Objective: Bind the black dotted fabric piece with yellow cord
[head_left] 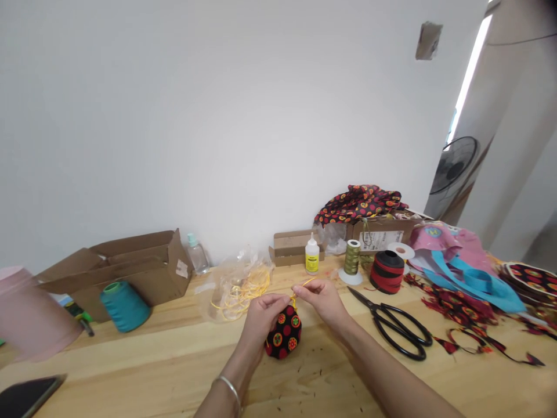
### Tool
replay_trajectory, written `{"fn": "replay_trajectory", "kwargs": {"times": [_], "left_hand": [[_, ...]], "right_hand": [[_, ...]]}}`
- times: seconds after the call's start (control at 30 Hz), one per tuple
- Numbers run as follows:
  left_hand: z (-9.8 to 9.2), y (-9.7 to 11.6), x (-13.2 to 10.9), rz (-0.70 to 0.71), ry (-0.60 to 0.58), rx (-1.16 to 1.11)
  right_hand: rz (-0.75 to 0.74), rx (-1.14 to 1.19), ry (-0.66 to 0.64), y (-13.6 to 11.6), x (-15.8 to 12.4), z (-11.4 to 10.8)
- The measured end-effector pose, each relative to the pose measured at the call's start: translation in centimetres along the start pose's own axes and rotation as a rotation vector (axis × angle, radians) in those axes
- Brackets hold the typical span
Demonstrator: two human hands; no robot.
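Note:
A small black fabric pouch (284, 334) with red, orange and green round motifs hangs just above or rests on the wooden table, its top gathered with yellow cord. My left hand (266, 313) is closed at the pouch's upper left, thumb and finger pinching the cord by its neck. To the right, my right hand (319, 297) pinches a yellow cord (310, 281) between thumb and fingertips, close beside the left fingertips. The exact knot or loop between the fingers is too small to make out.
Black scissors (398, 325) lie right of my right hand. Behind stand a glue bottle (312, 258), a green thread spool (352, 258) and a red-black spool (387, 273). A bag of yellow cord (243, 287), teal thread cone (125, 306) and cardboard box (143, 273) are left; fabric scraps (470, 307) lie right.

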State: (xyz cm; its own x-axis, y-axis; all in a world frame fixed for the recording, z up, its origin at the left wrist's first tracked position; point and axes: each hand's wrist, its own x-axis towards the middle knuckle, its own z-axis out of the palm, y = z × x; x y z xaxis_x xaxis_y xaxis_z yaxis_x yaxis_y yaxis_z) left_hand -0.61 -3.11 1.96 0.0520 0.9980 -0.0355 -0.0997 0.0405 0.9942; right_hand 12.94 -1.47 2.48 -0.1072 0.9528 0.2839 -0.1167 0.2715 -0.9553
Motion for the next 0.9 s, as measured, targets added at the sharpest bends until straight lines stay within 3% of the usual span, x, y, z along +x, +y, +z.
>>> {"fn": "replay_trajectory", "kwargs": {"times": [0.13,0.47,0.9], "left_hand": [[0.1,0.1,-0.1,0.001,0.012,0.012],[0.6,0.2,-0.4,0.036,-0.121,0.019],[0.3,0.2,-0.2,0.048,-0.043,0.08]], "right_hand": [[0.011,-0.011,0.082,0.2,0.4,-0.2],[-0.005,-0.099,0.158,1.2,0.5,-0.2],[-0.109,-0.257,0.123,1.1,0.2,0.0]]}}
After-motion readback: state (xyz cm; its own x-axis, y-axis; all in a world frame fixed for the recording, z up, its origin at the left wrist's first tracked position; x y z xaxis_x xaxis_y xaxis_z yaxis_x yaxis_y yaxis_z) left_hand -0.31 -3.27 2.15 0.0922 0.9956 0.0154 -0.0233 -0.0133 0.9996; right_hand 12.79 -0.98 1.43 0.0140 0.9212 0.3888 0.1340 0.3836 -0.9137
